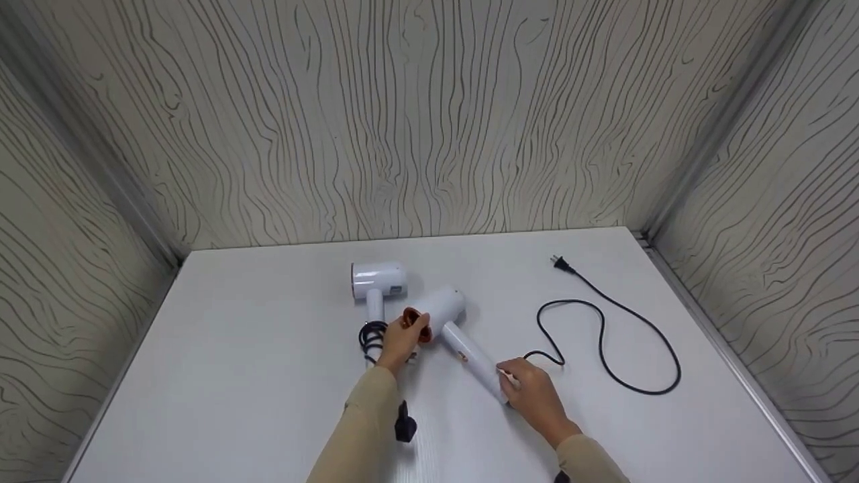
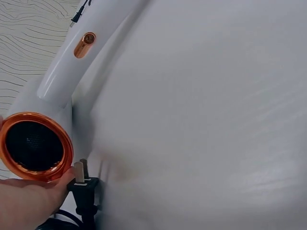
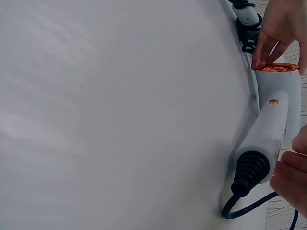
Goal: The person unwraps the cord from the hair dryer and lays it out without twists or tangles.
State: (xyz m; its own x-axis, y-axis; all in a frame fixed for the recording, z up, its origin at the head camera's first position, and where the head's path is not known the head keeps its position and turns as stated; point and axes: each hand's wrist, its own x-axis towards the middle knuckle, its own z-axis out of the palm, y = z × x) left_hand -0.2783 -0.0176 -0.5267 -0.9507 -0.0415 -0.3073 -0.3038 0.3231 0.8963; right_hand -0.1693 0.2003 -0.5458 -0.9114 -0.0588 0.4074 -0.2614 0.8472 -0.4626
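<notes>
Pinching the orange rim point(image 2: 32, 116) of a white hair dryer point(image 1: 446, 310), the left hand point(image 1: 402, 341) has its thumb and fingers on opposite sides of the dryer's mouth. The right hand point(image 1: 533, 392) holds the lower end of the handle point(image 1: 475, 359) with curled fingers. This dryer lies at an angle near the middle of the white surface point(image 1: 235, 369), its handle slanting toward the right hand. Most crowded is the left side: a second white hair dryer point(image 1: 379, 278) lies just behind and left of the first, its black cord wound in a bundle point(image 1: 372, 333) around the handle. That bundle sits right beside the left hand, which partly covers it in the head view, and a two-pronged plug point(image 2: 84, 194) pokes up close to the fingers. From a ribbed black sleeve point(image 3: 250, 170) at the held handle's end, a loose cord point(image 1: 655, 393) passes close by the right hand, then loops widely across the right side to its plug point(image 1: 562, 264), well apart from both hands. Wood-patterned walls point(image 1: 402, 134) enclose the back and both sides.
</notes>
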